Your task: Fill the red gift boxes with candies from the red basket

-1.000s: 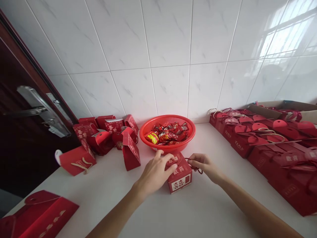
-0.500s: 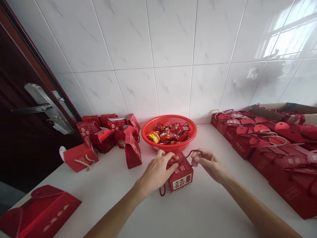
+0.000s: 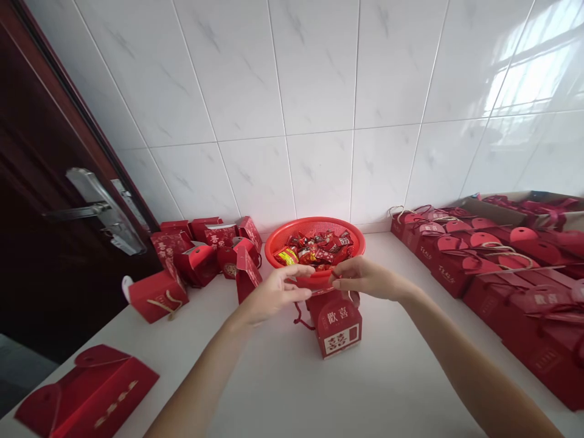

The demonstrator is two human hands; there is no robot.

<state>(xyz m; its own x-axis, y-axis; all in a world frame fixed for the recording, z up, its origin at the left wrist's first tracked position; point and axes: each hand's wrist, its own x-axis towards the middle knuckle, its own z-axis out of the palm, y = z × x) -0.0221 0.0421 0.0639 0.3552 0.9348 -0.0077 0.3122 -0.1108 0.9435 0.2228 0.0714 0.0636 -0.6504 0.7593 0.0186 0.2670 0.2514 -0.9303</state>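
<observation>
A small red box point(image 3: 338, 322) with white characters and a pale label on its front stands on the white table. Just above its left top edge is my left hand point(image 3: 278, 292), fingers apart, holding nothing. My right hand point(image 3: 360, 278) is over the box's top, thumb and index finger pinched on a dark red cord. Another loop of cord point(image 3: 302, 319) hangs at the box's left side. Directly behind, a red plastic basket point(image 3: 274, 240) holds wrapped candies point(image 3: 319, 248).
Several small red boxes point(image 3: 196, 264) stand at the back left, and a larger open one point(image 3: 104, 389) is at the front left. Rows of red boxes point(image 3: 483, 261) line the right side, near a cardboard box point(image 3: 547, 201). A door with a metal handle point(image 3: 107, 210) is at the left.
My left hand has lifted off the box's top and opened. My right hand has moved left over the box with the cord. The box's top now stands higher.
</observation>
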